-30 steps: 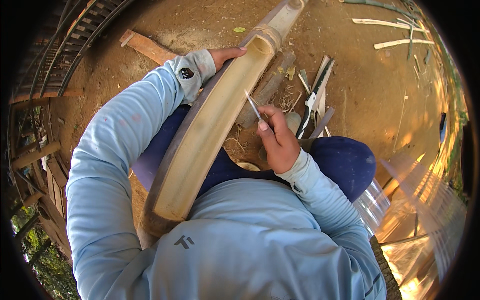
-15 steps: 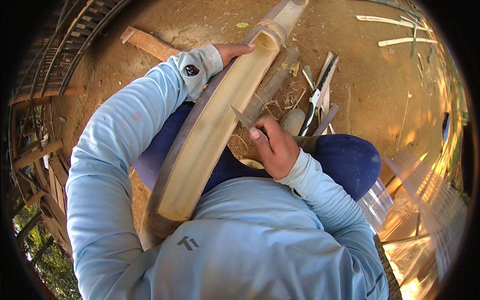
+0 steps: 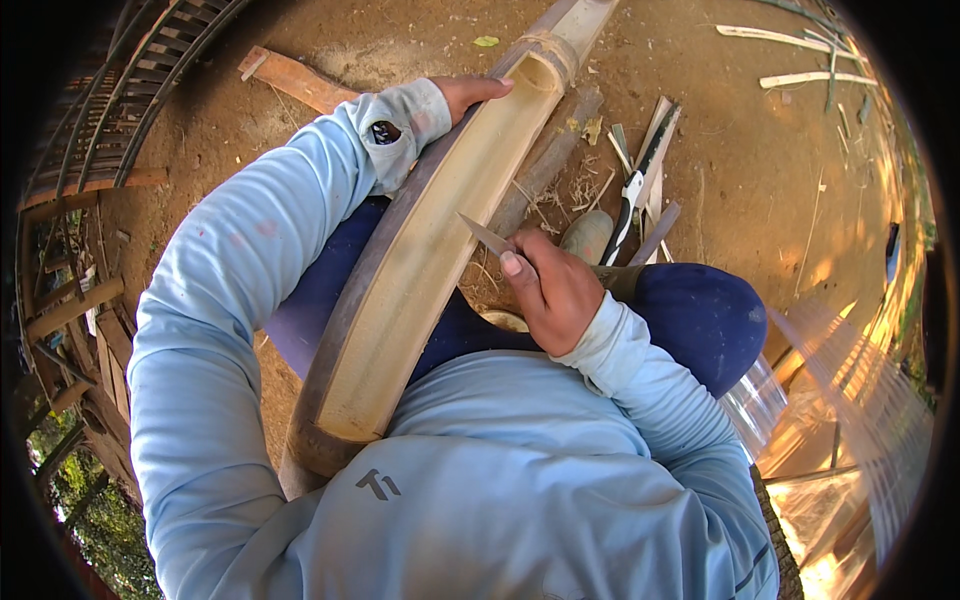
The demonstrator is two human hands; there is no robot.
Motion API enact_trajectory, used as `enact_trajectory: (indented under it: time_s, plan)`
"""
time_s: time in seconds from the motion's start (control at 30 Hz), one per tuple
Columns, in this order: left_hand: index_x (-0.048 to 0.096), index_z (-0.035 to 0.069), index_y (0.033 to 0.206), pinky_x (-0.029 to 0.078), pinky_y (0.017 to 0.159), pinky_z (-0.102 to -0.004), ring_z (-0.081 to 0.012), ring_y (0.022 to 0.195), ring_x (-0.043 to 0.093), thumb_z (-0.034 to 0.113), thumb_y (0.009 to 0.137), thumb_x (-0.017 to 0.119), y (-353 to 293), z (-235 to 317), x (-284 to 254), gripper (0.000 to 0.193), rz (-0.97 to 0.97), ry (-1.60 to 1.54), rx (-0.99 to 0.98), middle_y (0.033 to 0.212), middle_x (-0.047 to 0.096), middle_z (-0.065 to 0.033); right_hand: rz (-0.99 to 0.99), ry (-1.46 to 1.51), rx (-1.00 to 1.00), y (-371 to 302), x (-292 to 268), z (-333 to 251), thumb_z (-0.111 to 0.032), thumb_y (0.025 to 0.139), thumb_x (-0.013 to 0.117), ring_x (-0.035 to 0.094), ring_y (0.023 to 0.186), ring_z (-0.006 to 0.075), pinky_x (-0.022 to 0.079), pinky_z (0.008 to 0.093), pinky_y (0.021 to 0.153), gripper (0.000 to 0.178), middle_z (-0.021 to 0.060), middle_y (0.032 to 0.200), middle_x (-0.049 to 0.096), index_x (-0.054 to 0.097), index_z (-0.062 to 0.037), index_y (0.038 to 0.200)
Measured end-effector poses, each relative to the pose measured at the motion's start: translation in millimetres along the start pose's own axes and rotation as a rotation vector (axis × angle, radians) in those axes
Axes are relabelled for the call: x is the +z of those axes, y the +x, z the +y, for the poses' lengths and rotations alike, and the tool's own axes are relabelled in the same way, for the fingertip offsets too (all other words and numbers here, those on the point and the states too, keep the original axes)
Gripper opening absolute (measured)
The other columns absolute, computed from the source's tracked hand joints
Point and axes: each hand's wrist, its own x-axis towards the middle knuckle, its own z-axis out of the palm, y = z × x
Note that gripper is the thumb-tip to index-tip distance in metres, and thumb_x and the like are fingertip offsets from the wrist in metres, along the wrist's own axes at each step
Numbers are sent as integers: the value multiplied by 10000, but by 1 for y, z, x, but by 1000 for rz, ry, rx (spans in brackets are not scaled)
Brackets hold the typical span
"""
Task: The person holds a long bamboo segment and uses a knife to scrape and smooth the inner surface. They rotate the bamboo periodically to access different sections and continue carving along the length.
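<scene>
A long bamboo pole lies slanted across my lap, one section cut away so that its pale hollow inside shows. My left hand grips the pole near its far node, thumb over the rim and the other fingers hidden behind the wall. In my right hand is a knife, held in a closed grip. Its pointed blade reaches toward the right-hand rim of the cut opening; whether it touches the bamboo I cannot tell. The handle is hidden inside my fist.
A black-and-white saw lies by my right foot among bamboo strips. A reddish plank rests on the dirt at far left, beside a slatted bamboo structure. More pale strips lie far right, with clear corrugated sheeting nearer.
Both hands keep their grips on the bamboo and the knife. The view has shifted very slightly; the knife and pole stand almost as before.
</scene>
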Motion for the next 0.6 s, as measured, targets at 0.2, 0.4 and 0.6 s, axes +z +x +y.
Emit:
enact_trajectory:
  time_s: [0.2,0.4,0.6]
  plan:
    - [569,20,1285,495,911,-322,-183,1002,647,528,941,539,6,4,4,614,132,307,-10,1137,661,-132,-19,-10,12,0,0,-3,-374,1028,430,597,710,464,462,511,638,414,261,738,604,543,19,962]
    - [544,17,1316,467,931,-328,-195,1027,627,528,953,492,-2,7,6,628,160,743,125,1134,655,-124,-46,-71,46,5,-1,-8,-373,1020,447,588,671,475,458,525,620,412,262,684,593,544,13,911]
    - [521,25,1339,453,956,-332,-227,1082,613,535,961,467,-3,10,13,637,228,776,40,1180,634,-139,-62,-166,73,10,5,-4,-347,1025,443,563,672,471,434,520,613,384,258,679,563,519,3,886]
